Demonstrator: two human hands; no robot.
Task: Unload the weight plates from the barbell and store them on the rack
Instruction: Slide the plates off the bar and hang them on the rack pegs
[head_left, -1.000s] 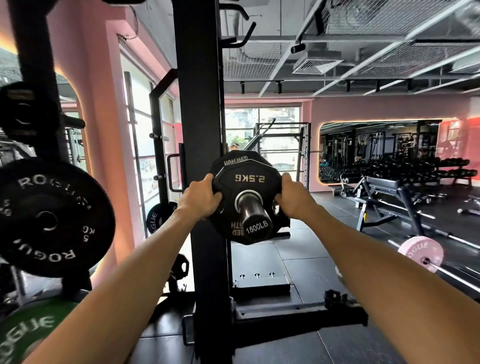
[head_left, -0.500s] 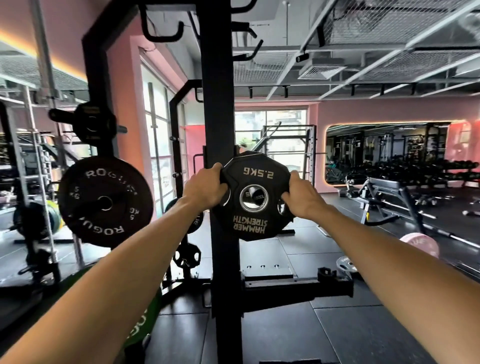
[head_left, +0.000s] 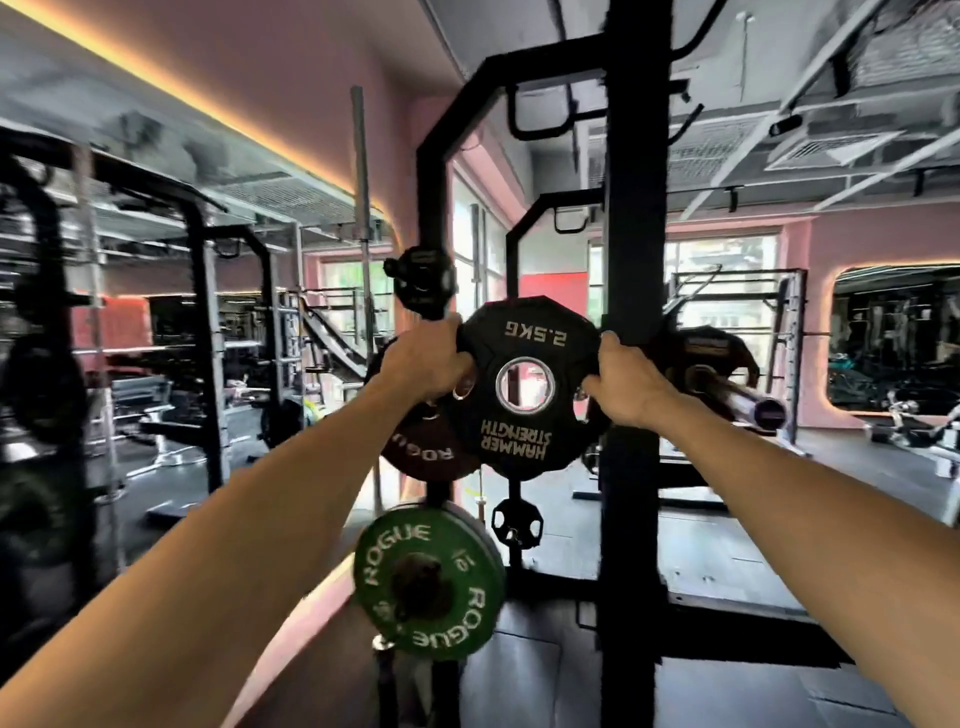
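Two bare forearms enter from the lower corners, uncovered to the frame edge (no sleeve cuff visible). Left hand (head_left: 423, 358): no glove, wrap or wrist strap. Right hand (head_left: 626, 382): likewise ungloved. Neither wrist carries a watch or band.

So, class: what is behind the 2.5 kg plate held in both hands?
Behind the 2.5 kg plate, a dark Rogue plate shows at its lower left, and the black rack upright to its right. Its centre hole reveals only blurred background. Whatever peg carries the Rogue plate is covered.
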